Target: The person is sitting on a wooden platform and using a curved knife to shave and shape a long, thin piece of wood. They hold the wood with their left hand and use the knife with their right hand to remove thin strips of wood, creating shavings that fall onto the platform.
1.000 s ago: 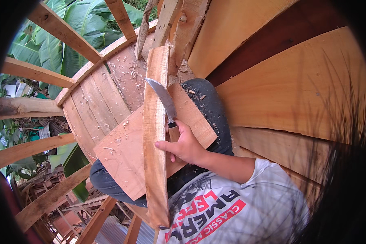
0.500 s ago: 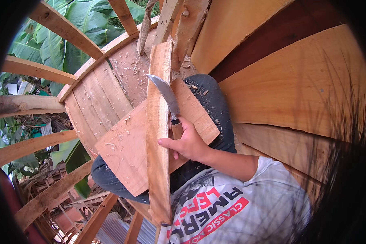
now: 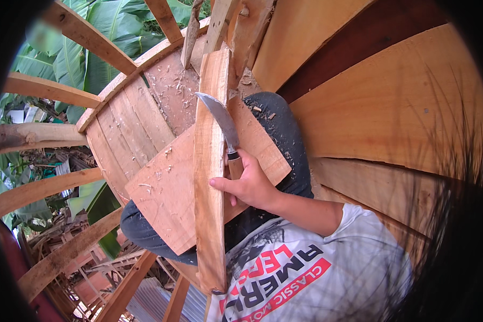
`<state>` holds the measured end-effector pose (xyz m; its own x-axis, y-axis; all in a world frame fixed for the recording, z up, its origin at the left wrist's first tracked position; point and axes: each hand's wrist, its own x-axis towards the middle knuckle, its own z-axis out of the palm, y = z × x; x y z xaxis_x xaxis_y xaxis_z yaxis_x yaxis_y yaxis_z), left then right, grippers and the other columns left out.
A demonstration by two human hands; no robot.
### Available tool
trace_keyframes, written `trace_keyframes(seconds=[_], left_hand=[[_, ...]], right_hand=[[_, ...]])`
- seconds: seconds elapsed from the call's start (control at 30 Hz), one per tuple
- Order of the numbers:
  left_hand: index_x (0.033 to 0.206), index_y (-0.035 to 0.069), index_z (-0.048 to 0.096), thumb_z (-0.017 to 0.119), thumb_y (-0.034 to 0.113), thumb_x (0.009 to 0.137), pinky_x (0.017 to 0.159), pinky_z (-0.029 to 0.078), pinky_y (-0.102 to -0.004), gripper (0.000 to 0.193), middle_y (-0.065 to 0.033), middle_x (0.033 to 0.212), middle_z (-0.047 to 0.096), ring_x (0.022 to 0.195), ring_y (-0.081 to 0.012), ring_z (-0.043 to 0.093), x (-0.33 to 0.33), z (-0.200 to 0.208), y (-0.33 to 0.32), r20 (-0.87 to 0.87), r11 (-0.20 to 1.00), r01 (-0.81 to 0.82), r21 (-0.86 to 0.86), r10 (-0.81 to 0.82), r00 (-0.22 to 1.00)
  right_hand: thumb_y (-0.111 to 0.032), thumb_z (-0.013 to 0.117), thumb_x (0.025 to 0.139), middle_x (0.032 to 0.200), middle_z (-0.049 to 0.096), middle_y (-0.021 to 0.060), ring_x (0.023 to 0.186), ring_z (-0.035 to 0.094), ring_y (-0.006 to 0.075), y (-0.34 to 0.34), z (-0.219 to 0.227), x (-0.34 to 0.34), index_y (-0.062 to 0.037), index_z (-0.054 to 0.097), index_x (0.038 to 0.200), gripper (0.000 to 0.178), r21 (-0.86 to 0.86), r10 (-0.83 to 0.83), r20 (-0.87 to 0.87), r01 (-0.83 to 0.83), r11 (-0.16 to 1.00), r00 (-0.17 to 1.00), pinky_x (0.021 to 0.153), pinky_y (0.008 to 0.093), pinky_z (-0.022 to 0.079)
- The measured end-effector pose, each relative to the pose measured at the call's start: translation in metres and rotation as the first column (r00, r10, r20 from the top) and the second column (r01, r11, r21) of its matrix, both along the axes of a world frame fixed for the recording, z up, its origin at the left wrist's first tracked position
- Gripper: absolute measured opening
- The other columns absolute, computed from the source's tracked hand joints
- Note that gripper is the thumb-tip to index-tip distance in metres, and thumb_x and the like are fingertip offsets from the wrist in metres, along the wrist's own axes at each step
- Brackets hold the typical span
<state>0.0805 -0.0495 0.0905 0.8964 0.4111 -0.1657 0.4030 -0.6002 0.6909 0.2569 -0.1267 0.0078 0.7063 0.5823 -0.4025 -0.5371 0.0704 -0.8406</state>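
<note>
My right hand (image 3: 247, 182) is closed round the wooden handle (image 3: 235, 167) of a curved knife (image 3: 220, 121). Its bare blade points up and to the left across a long narrow plank (image 3: 210, 214). My right thumb rests against the plank's right edge. The plank stands lengthwise over a flat wooden board (image 3: 163, 188) that lies across my lap, and its lower end is by my shirt (image 3: 306, 273). Some of the handle is hidden by my fingers. My left hand is out of view.
Pale wood shavings (image 3: 172, 88) are scattered over the slatted platform (image 3: 131, 126) and on my dark trousers (image 3: 268, 115). A railing of wooden bars (image 3: 53, 88) runs along the left, with large green leaves (image 3: 104, 43) beyond. Wide wooden planks (image 3: 392, 102) form the right side.
The plank's top and the knife blade have shifted very slightly right in the picture. My grip on the knife looks the same.
</note>
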Motion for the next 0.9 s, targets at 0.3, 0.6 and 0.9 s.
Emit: trace_keyframes(seconds=[0.3,0.6,0.9], left_hand=[[0.125,-0.001,0.043,0.081,0.018,0.061,0.09,0.04,-0.0392,0.077,-0.0143,0.113,0.051,0.106,-0.027,0.049,0.0,0.0,0.0,-0.002,1.0,-0.015,-0.015,0.015,1.0],[0.126,-0.001,0.042,0.081,0.017,0.061,0.09,0.04,-0.0392,0.079,-0.0144,0.114,0.05,0.107,-0.0269,0.048,0.0,0.005,0.007,-0.008,0.999,-0.03,-0.015,0.03,1.0],[0.128,-0.001,0.041,0.081,0.016,0.06,0.091,0.039,-0.0391,0.08,-0.0145,0.115,0.05,0.109,-0.0269,0.048,0.0,0.037,0.049,0.081,0.986,-0.153,0.07,0.147,0.986]], right_hand=[[-0.015,0.076,0.079,0.089,0.061,0.008,0.051,0.056,0.0082,0.001,-0.004,0.0,0.0057,0.036,0.128,0.066,0.016,-0.009,0.0,0.009,1.0,1.0,0.041,0.0217,0.047],[-0.014,0.076,0.079,0.091,0.061,0.0087,0.05,0.055,0.0075,0.002,-0.002,-0.001,0.0053,0.036,0.127,0.065,0.011,0.003,0.006,-0.003,1.0,1.0,0.041,0.0212,0.047],[-0.011,0.074,0.079,0.1,0.057,0.0072,0.061,0.057,0.0073,-0.001,0.0,-0.002,0.0036,0.038,0.125,0.06,-0.01,-0.044,-0.066,0.043,0.999,0.997,0.044,0.0186,0.047]])
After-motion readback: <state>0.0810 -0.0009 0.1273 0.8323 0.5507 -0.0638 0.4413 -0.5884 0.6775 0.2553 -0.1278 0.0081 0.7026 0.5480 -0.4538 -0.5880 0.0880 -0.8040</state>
